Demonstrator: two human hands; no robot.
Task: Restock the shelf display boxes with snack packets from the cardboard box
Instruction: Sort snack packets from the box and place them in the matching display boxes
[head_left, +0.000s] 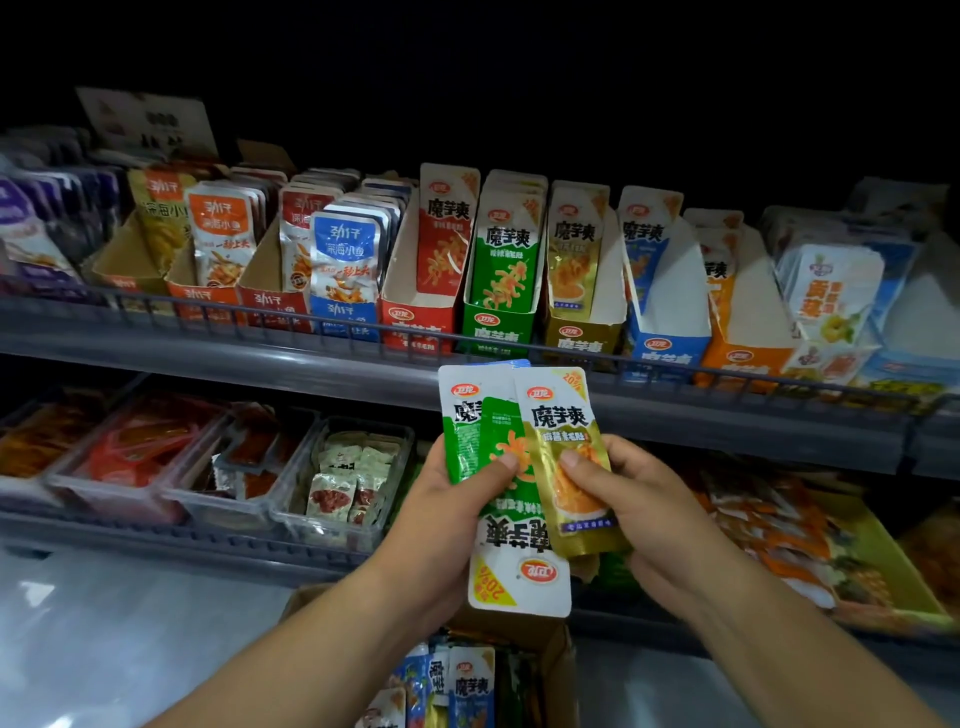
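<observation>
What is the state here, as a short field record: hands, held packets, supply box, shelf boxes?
left hand: grips green foil snack packets, one upside down
right hand: pinches one gold foil snack packet
supply: brown cardboard box below the hands, packets inside
targets: green cardboard display box and gold cardboard display box, adjacent on upper shelf
progress: held packets not yet shelved

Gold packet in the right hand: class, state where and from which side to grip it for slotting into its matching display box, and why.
I'd pinch the gold packet by its lower half, from its right edge, thumb in front. It is flat, thin and upright; its left edge overlaps the green packets in the left hand, leaving the top free to lead into the gold display box.
</observation>
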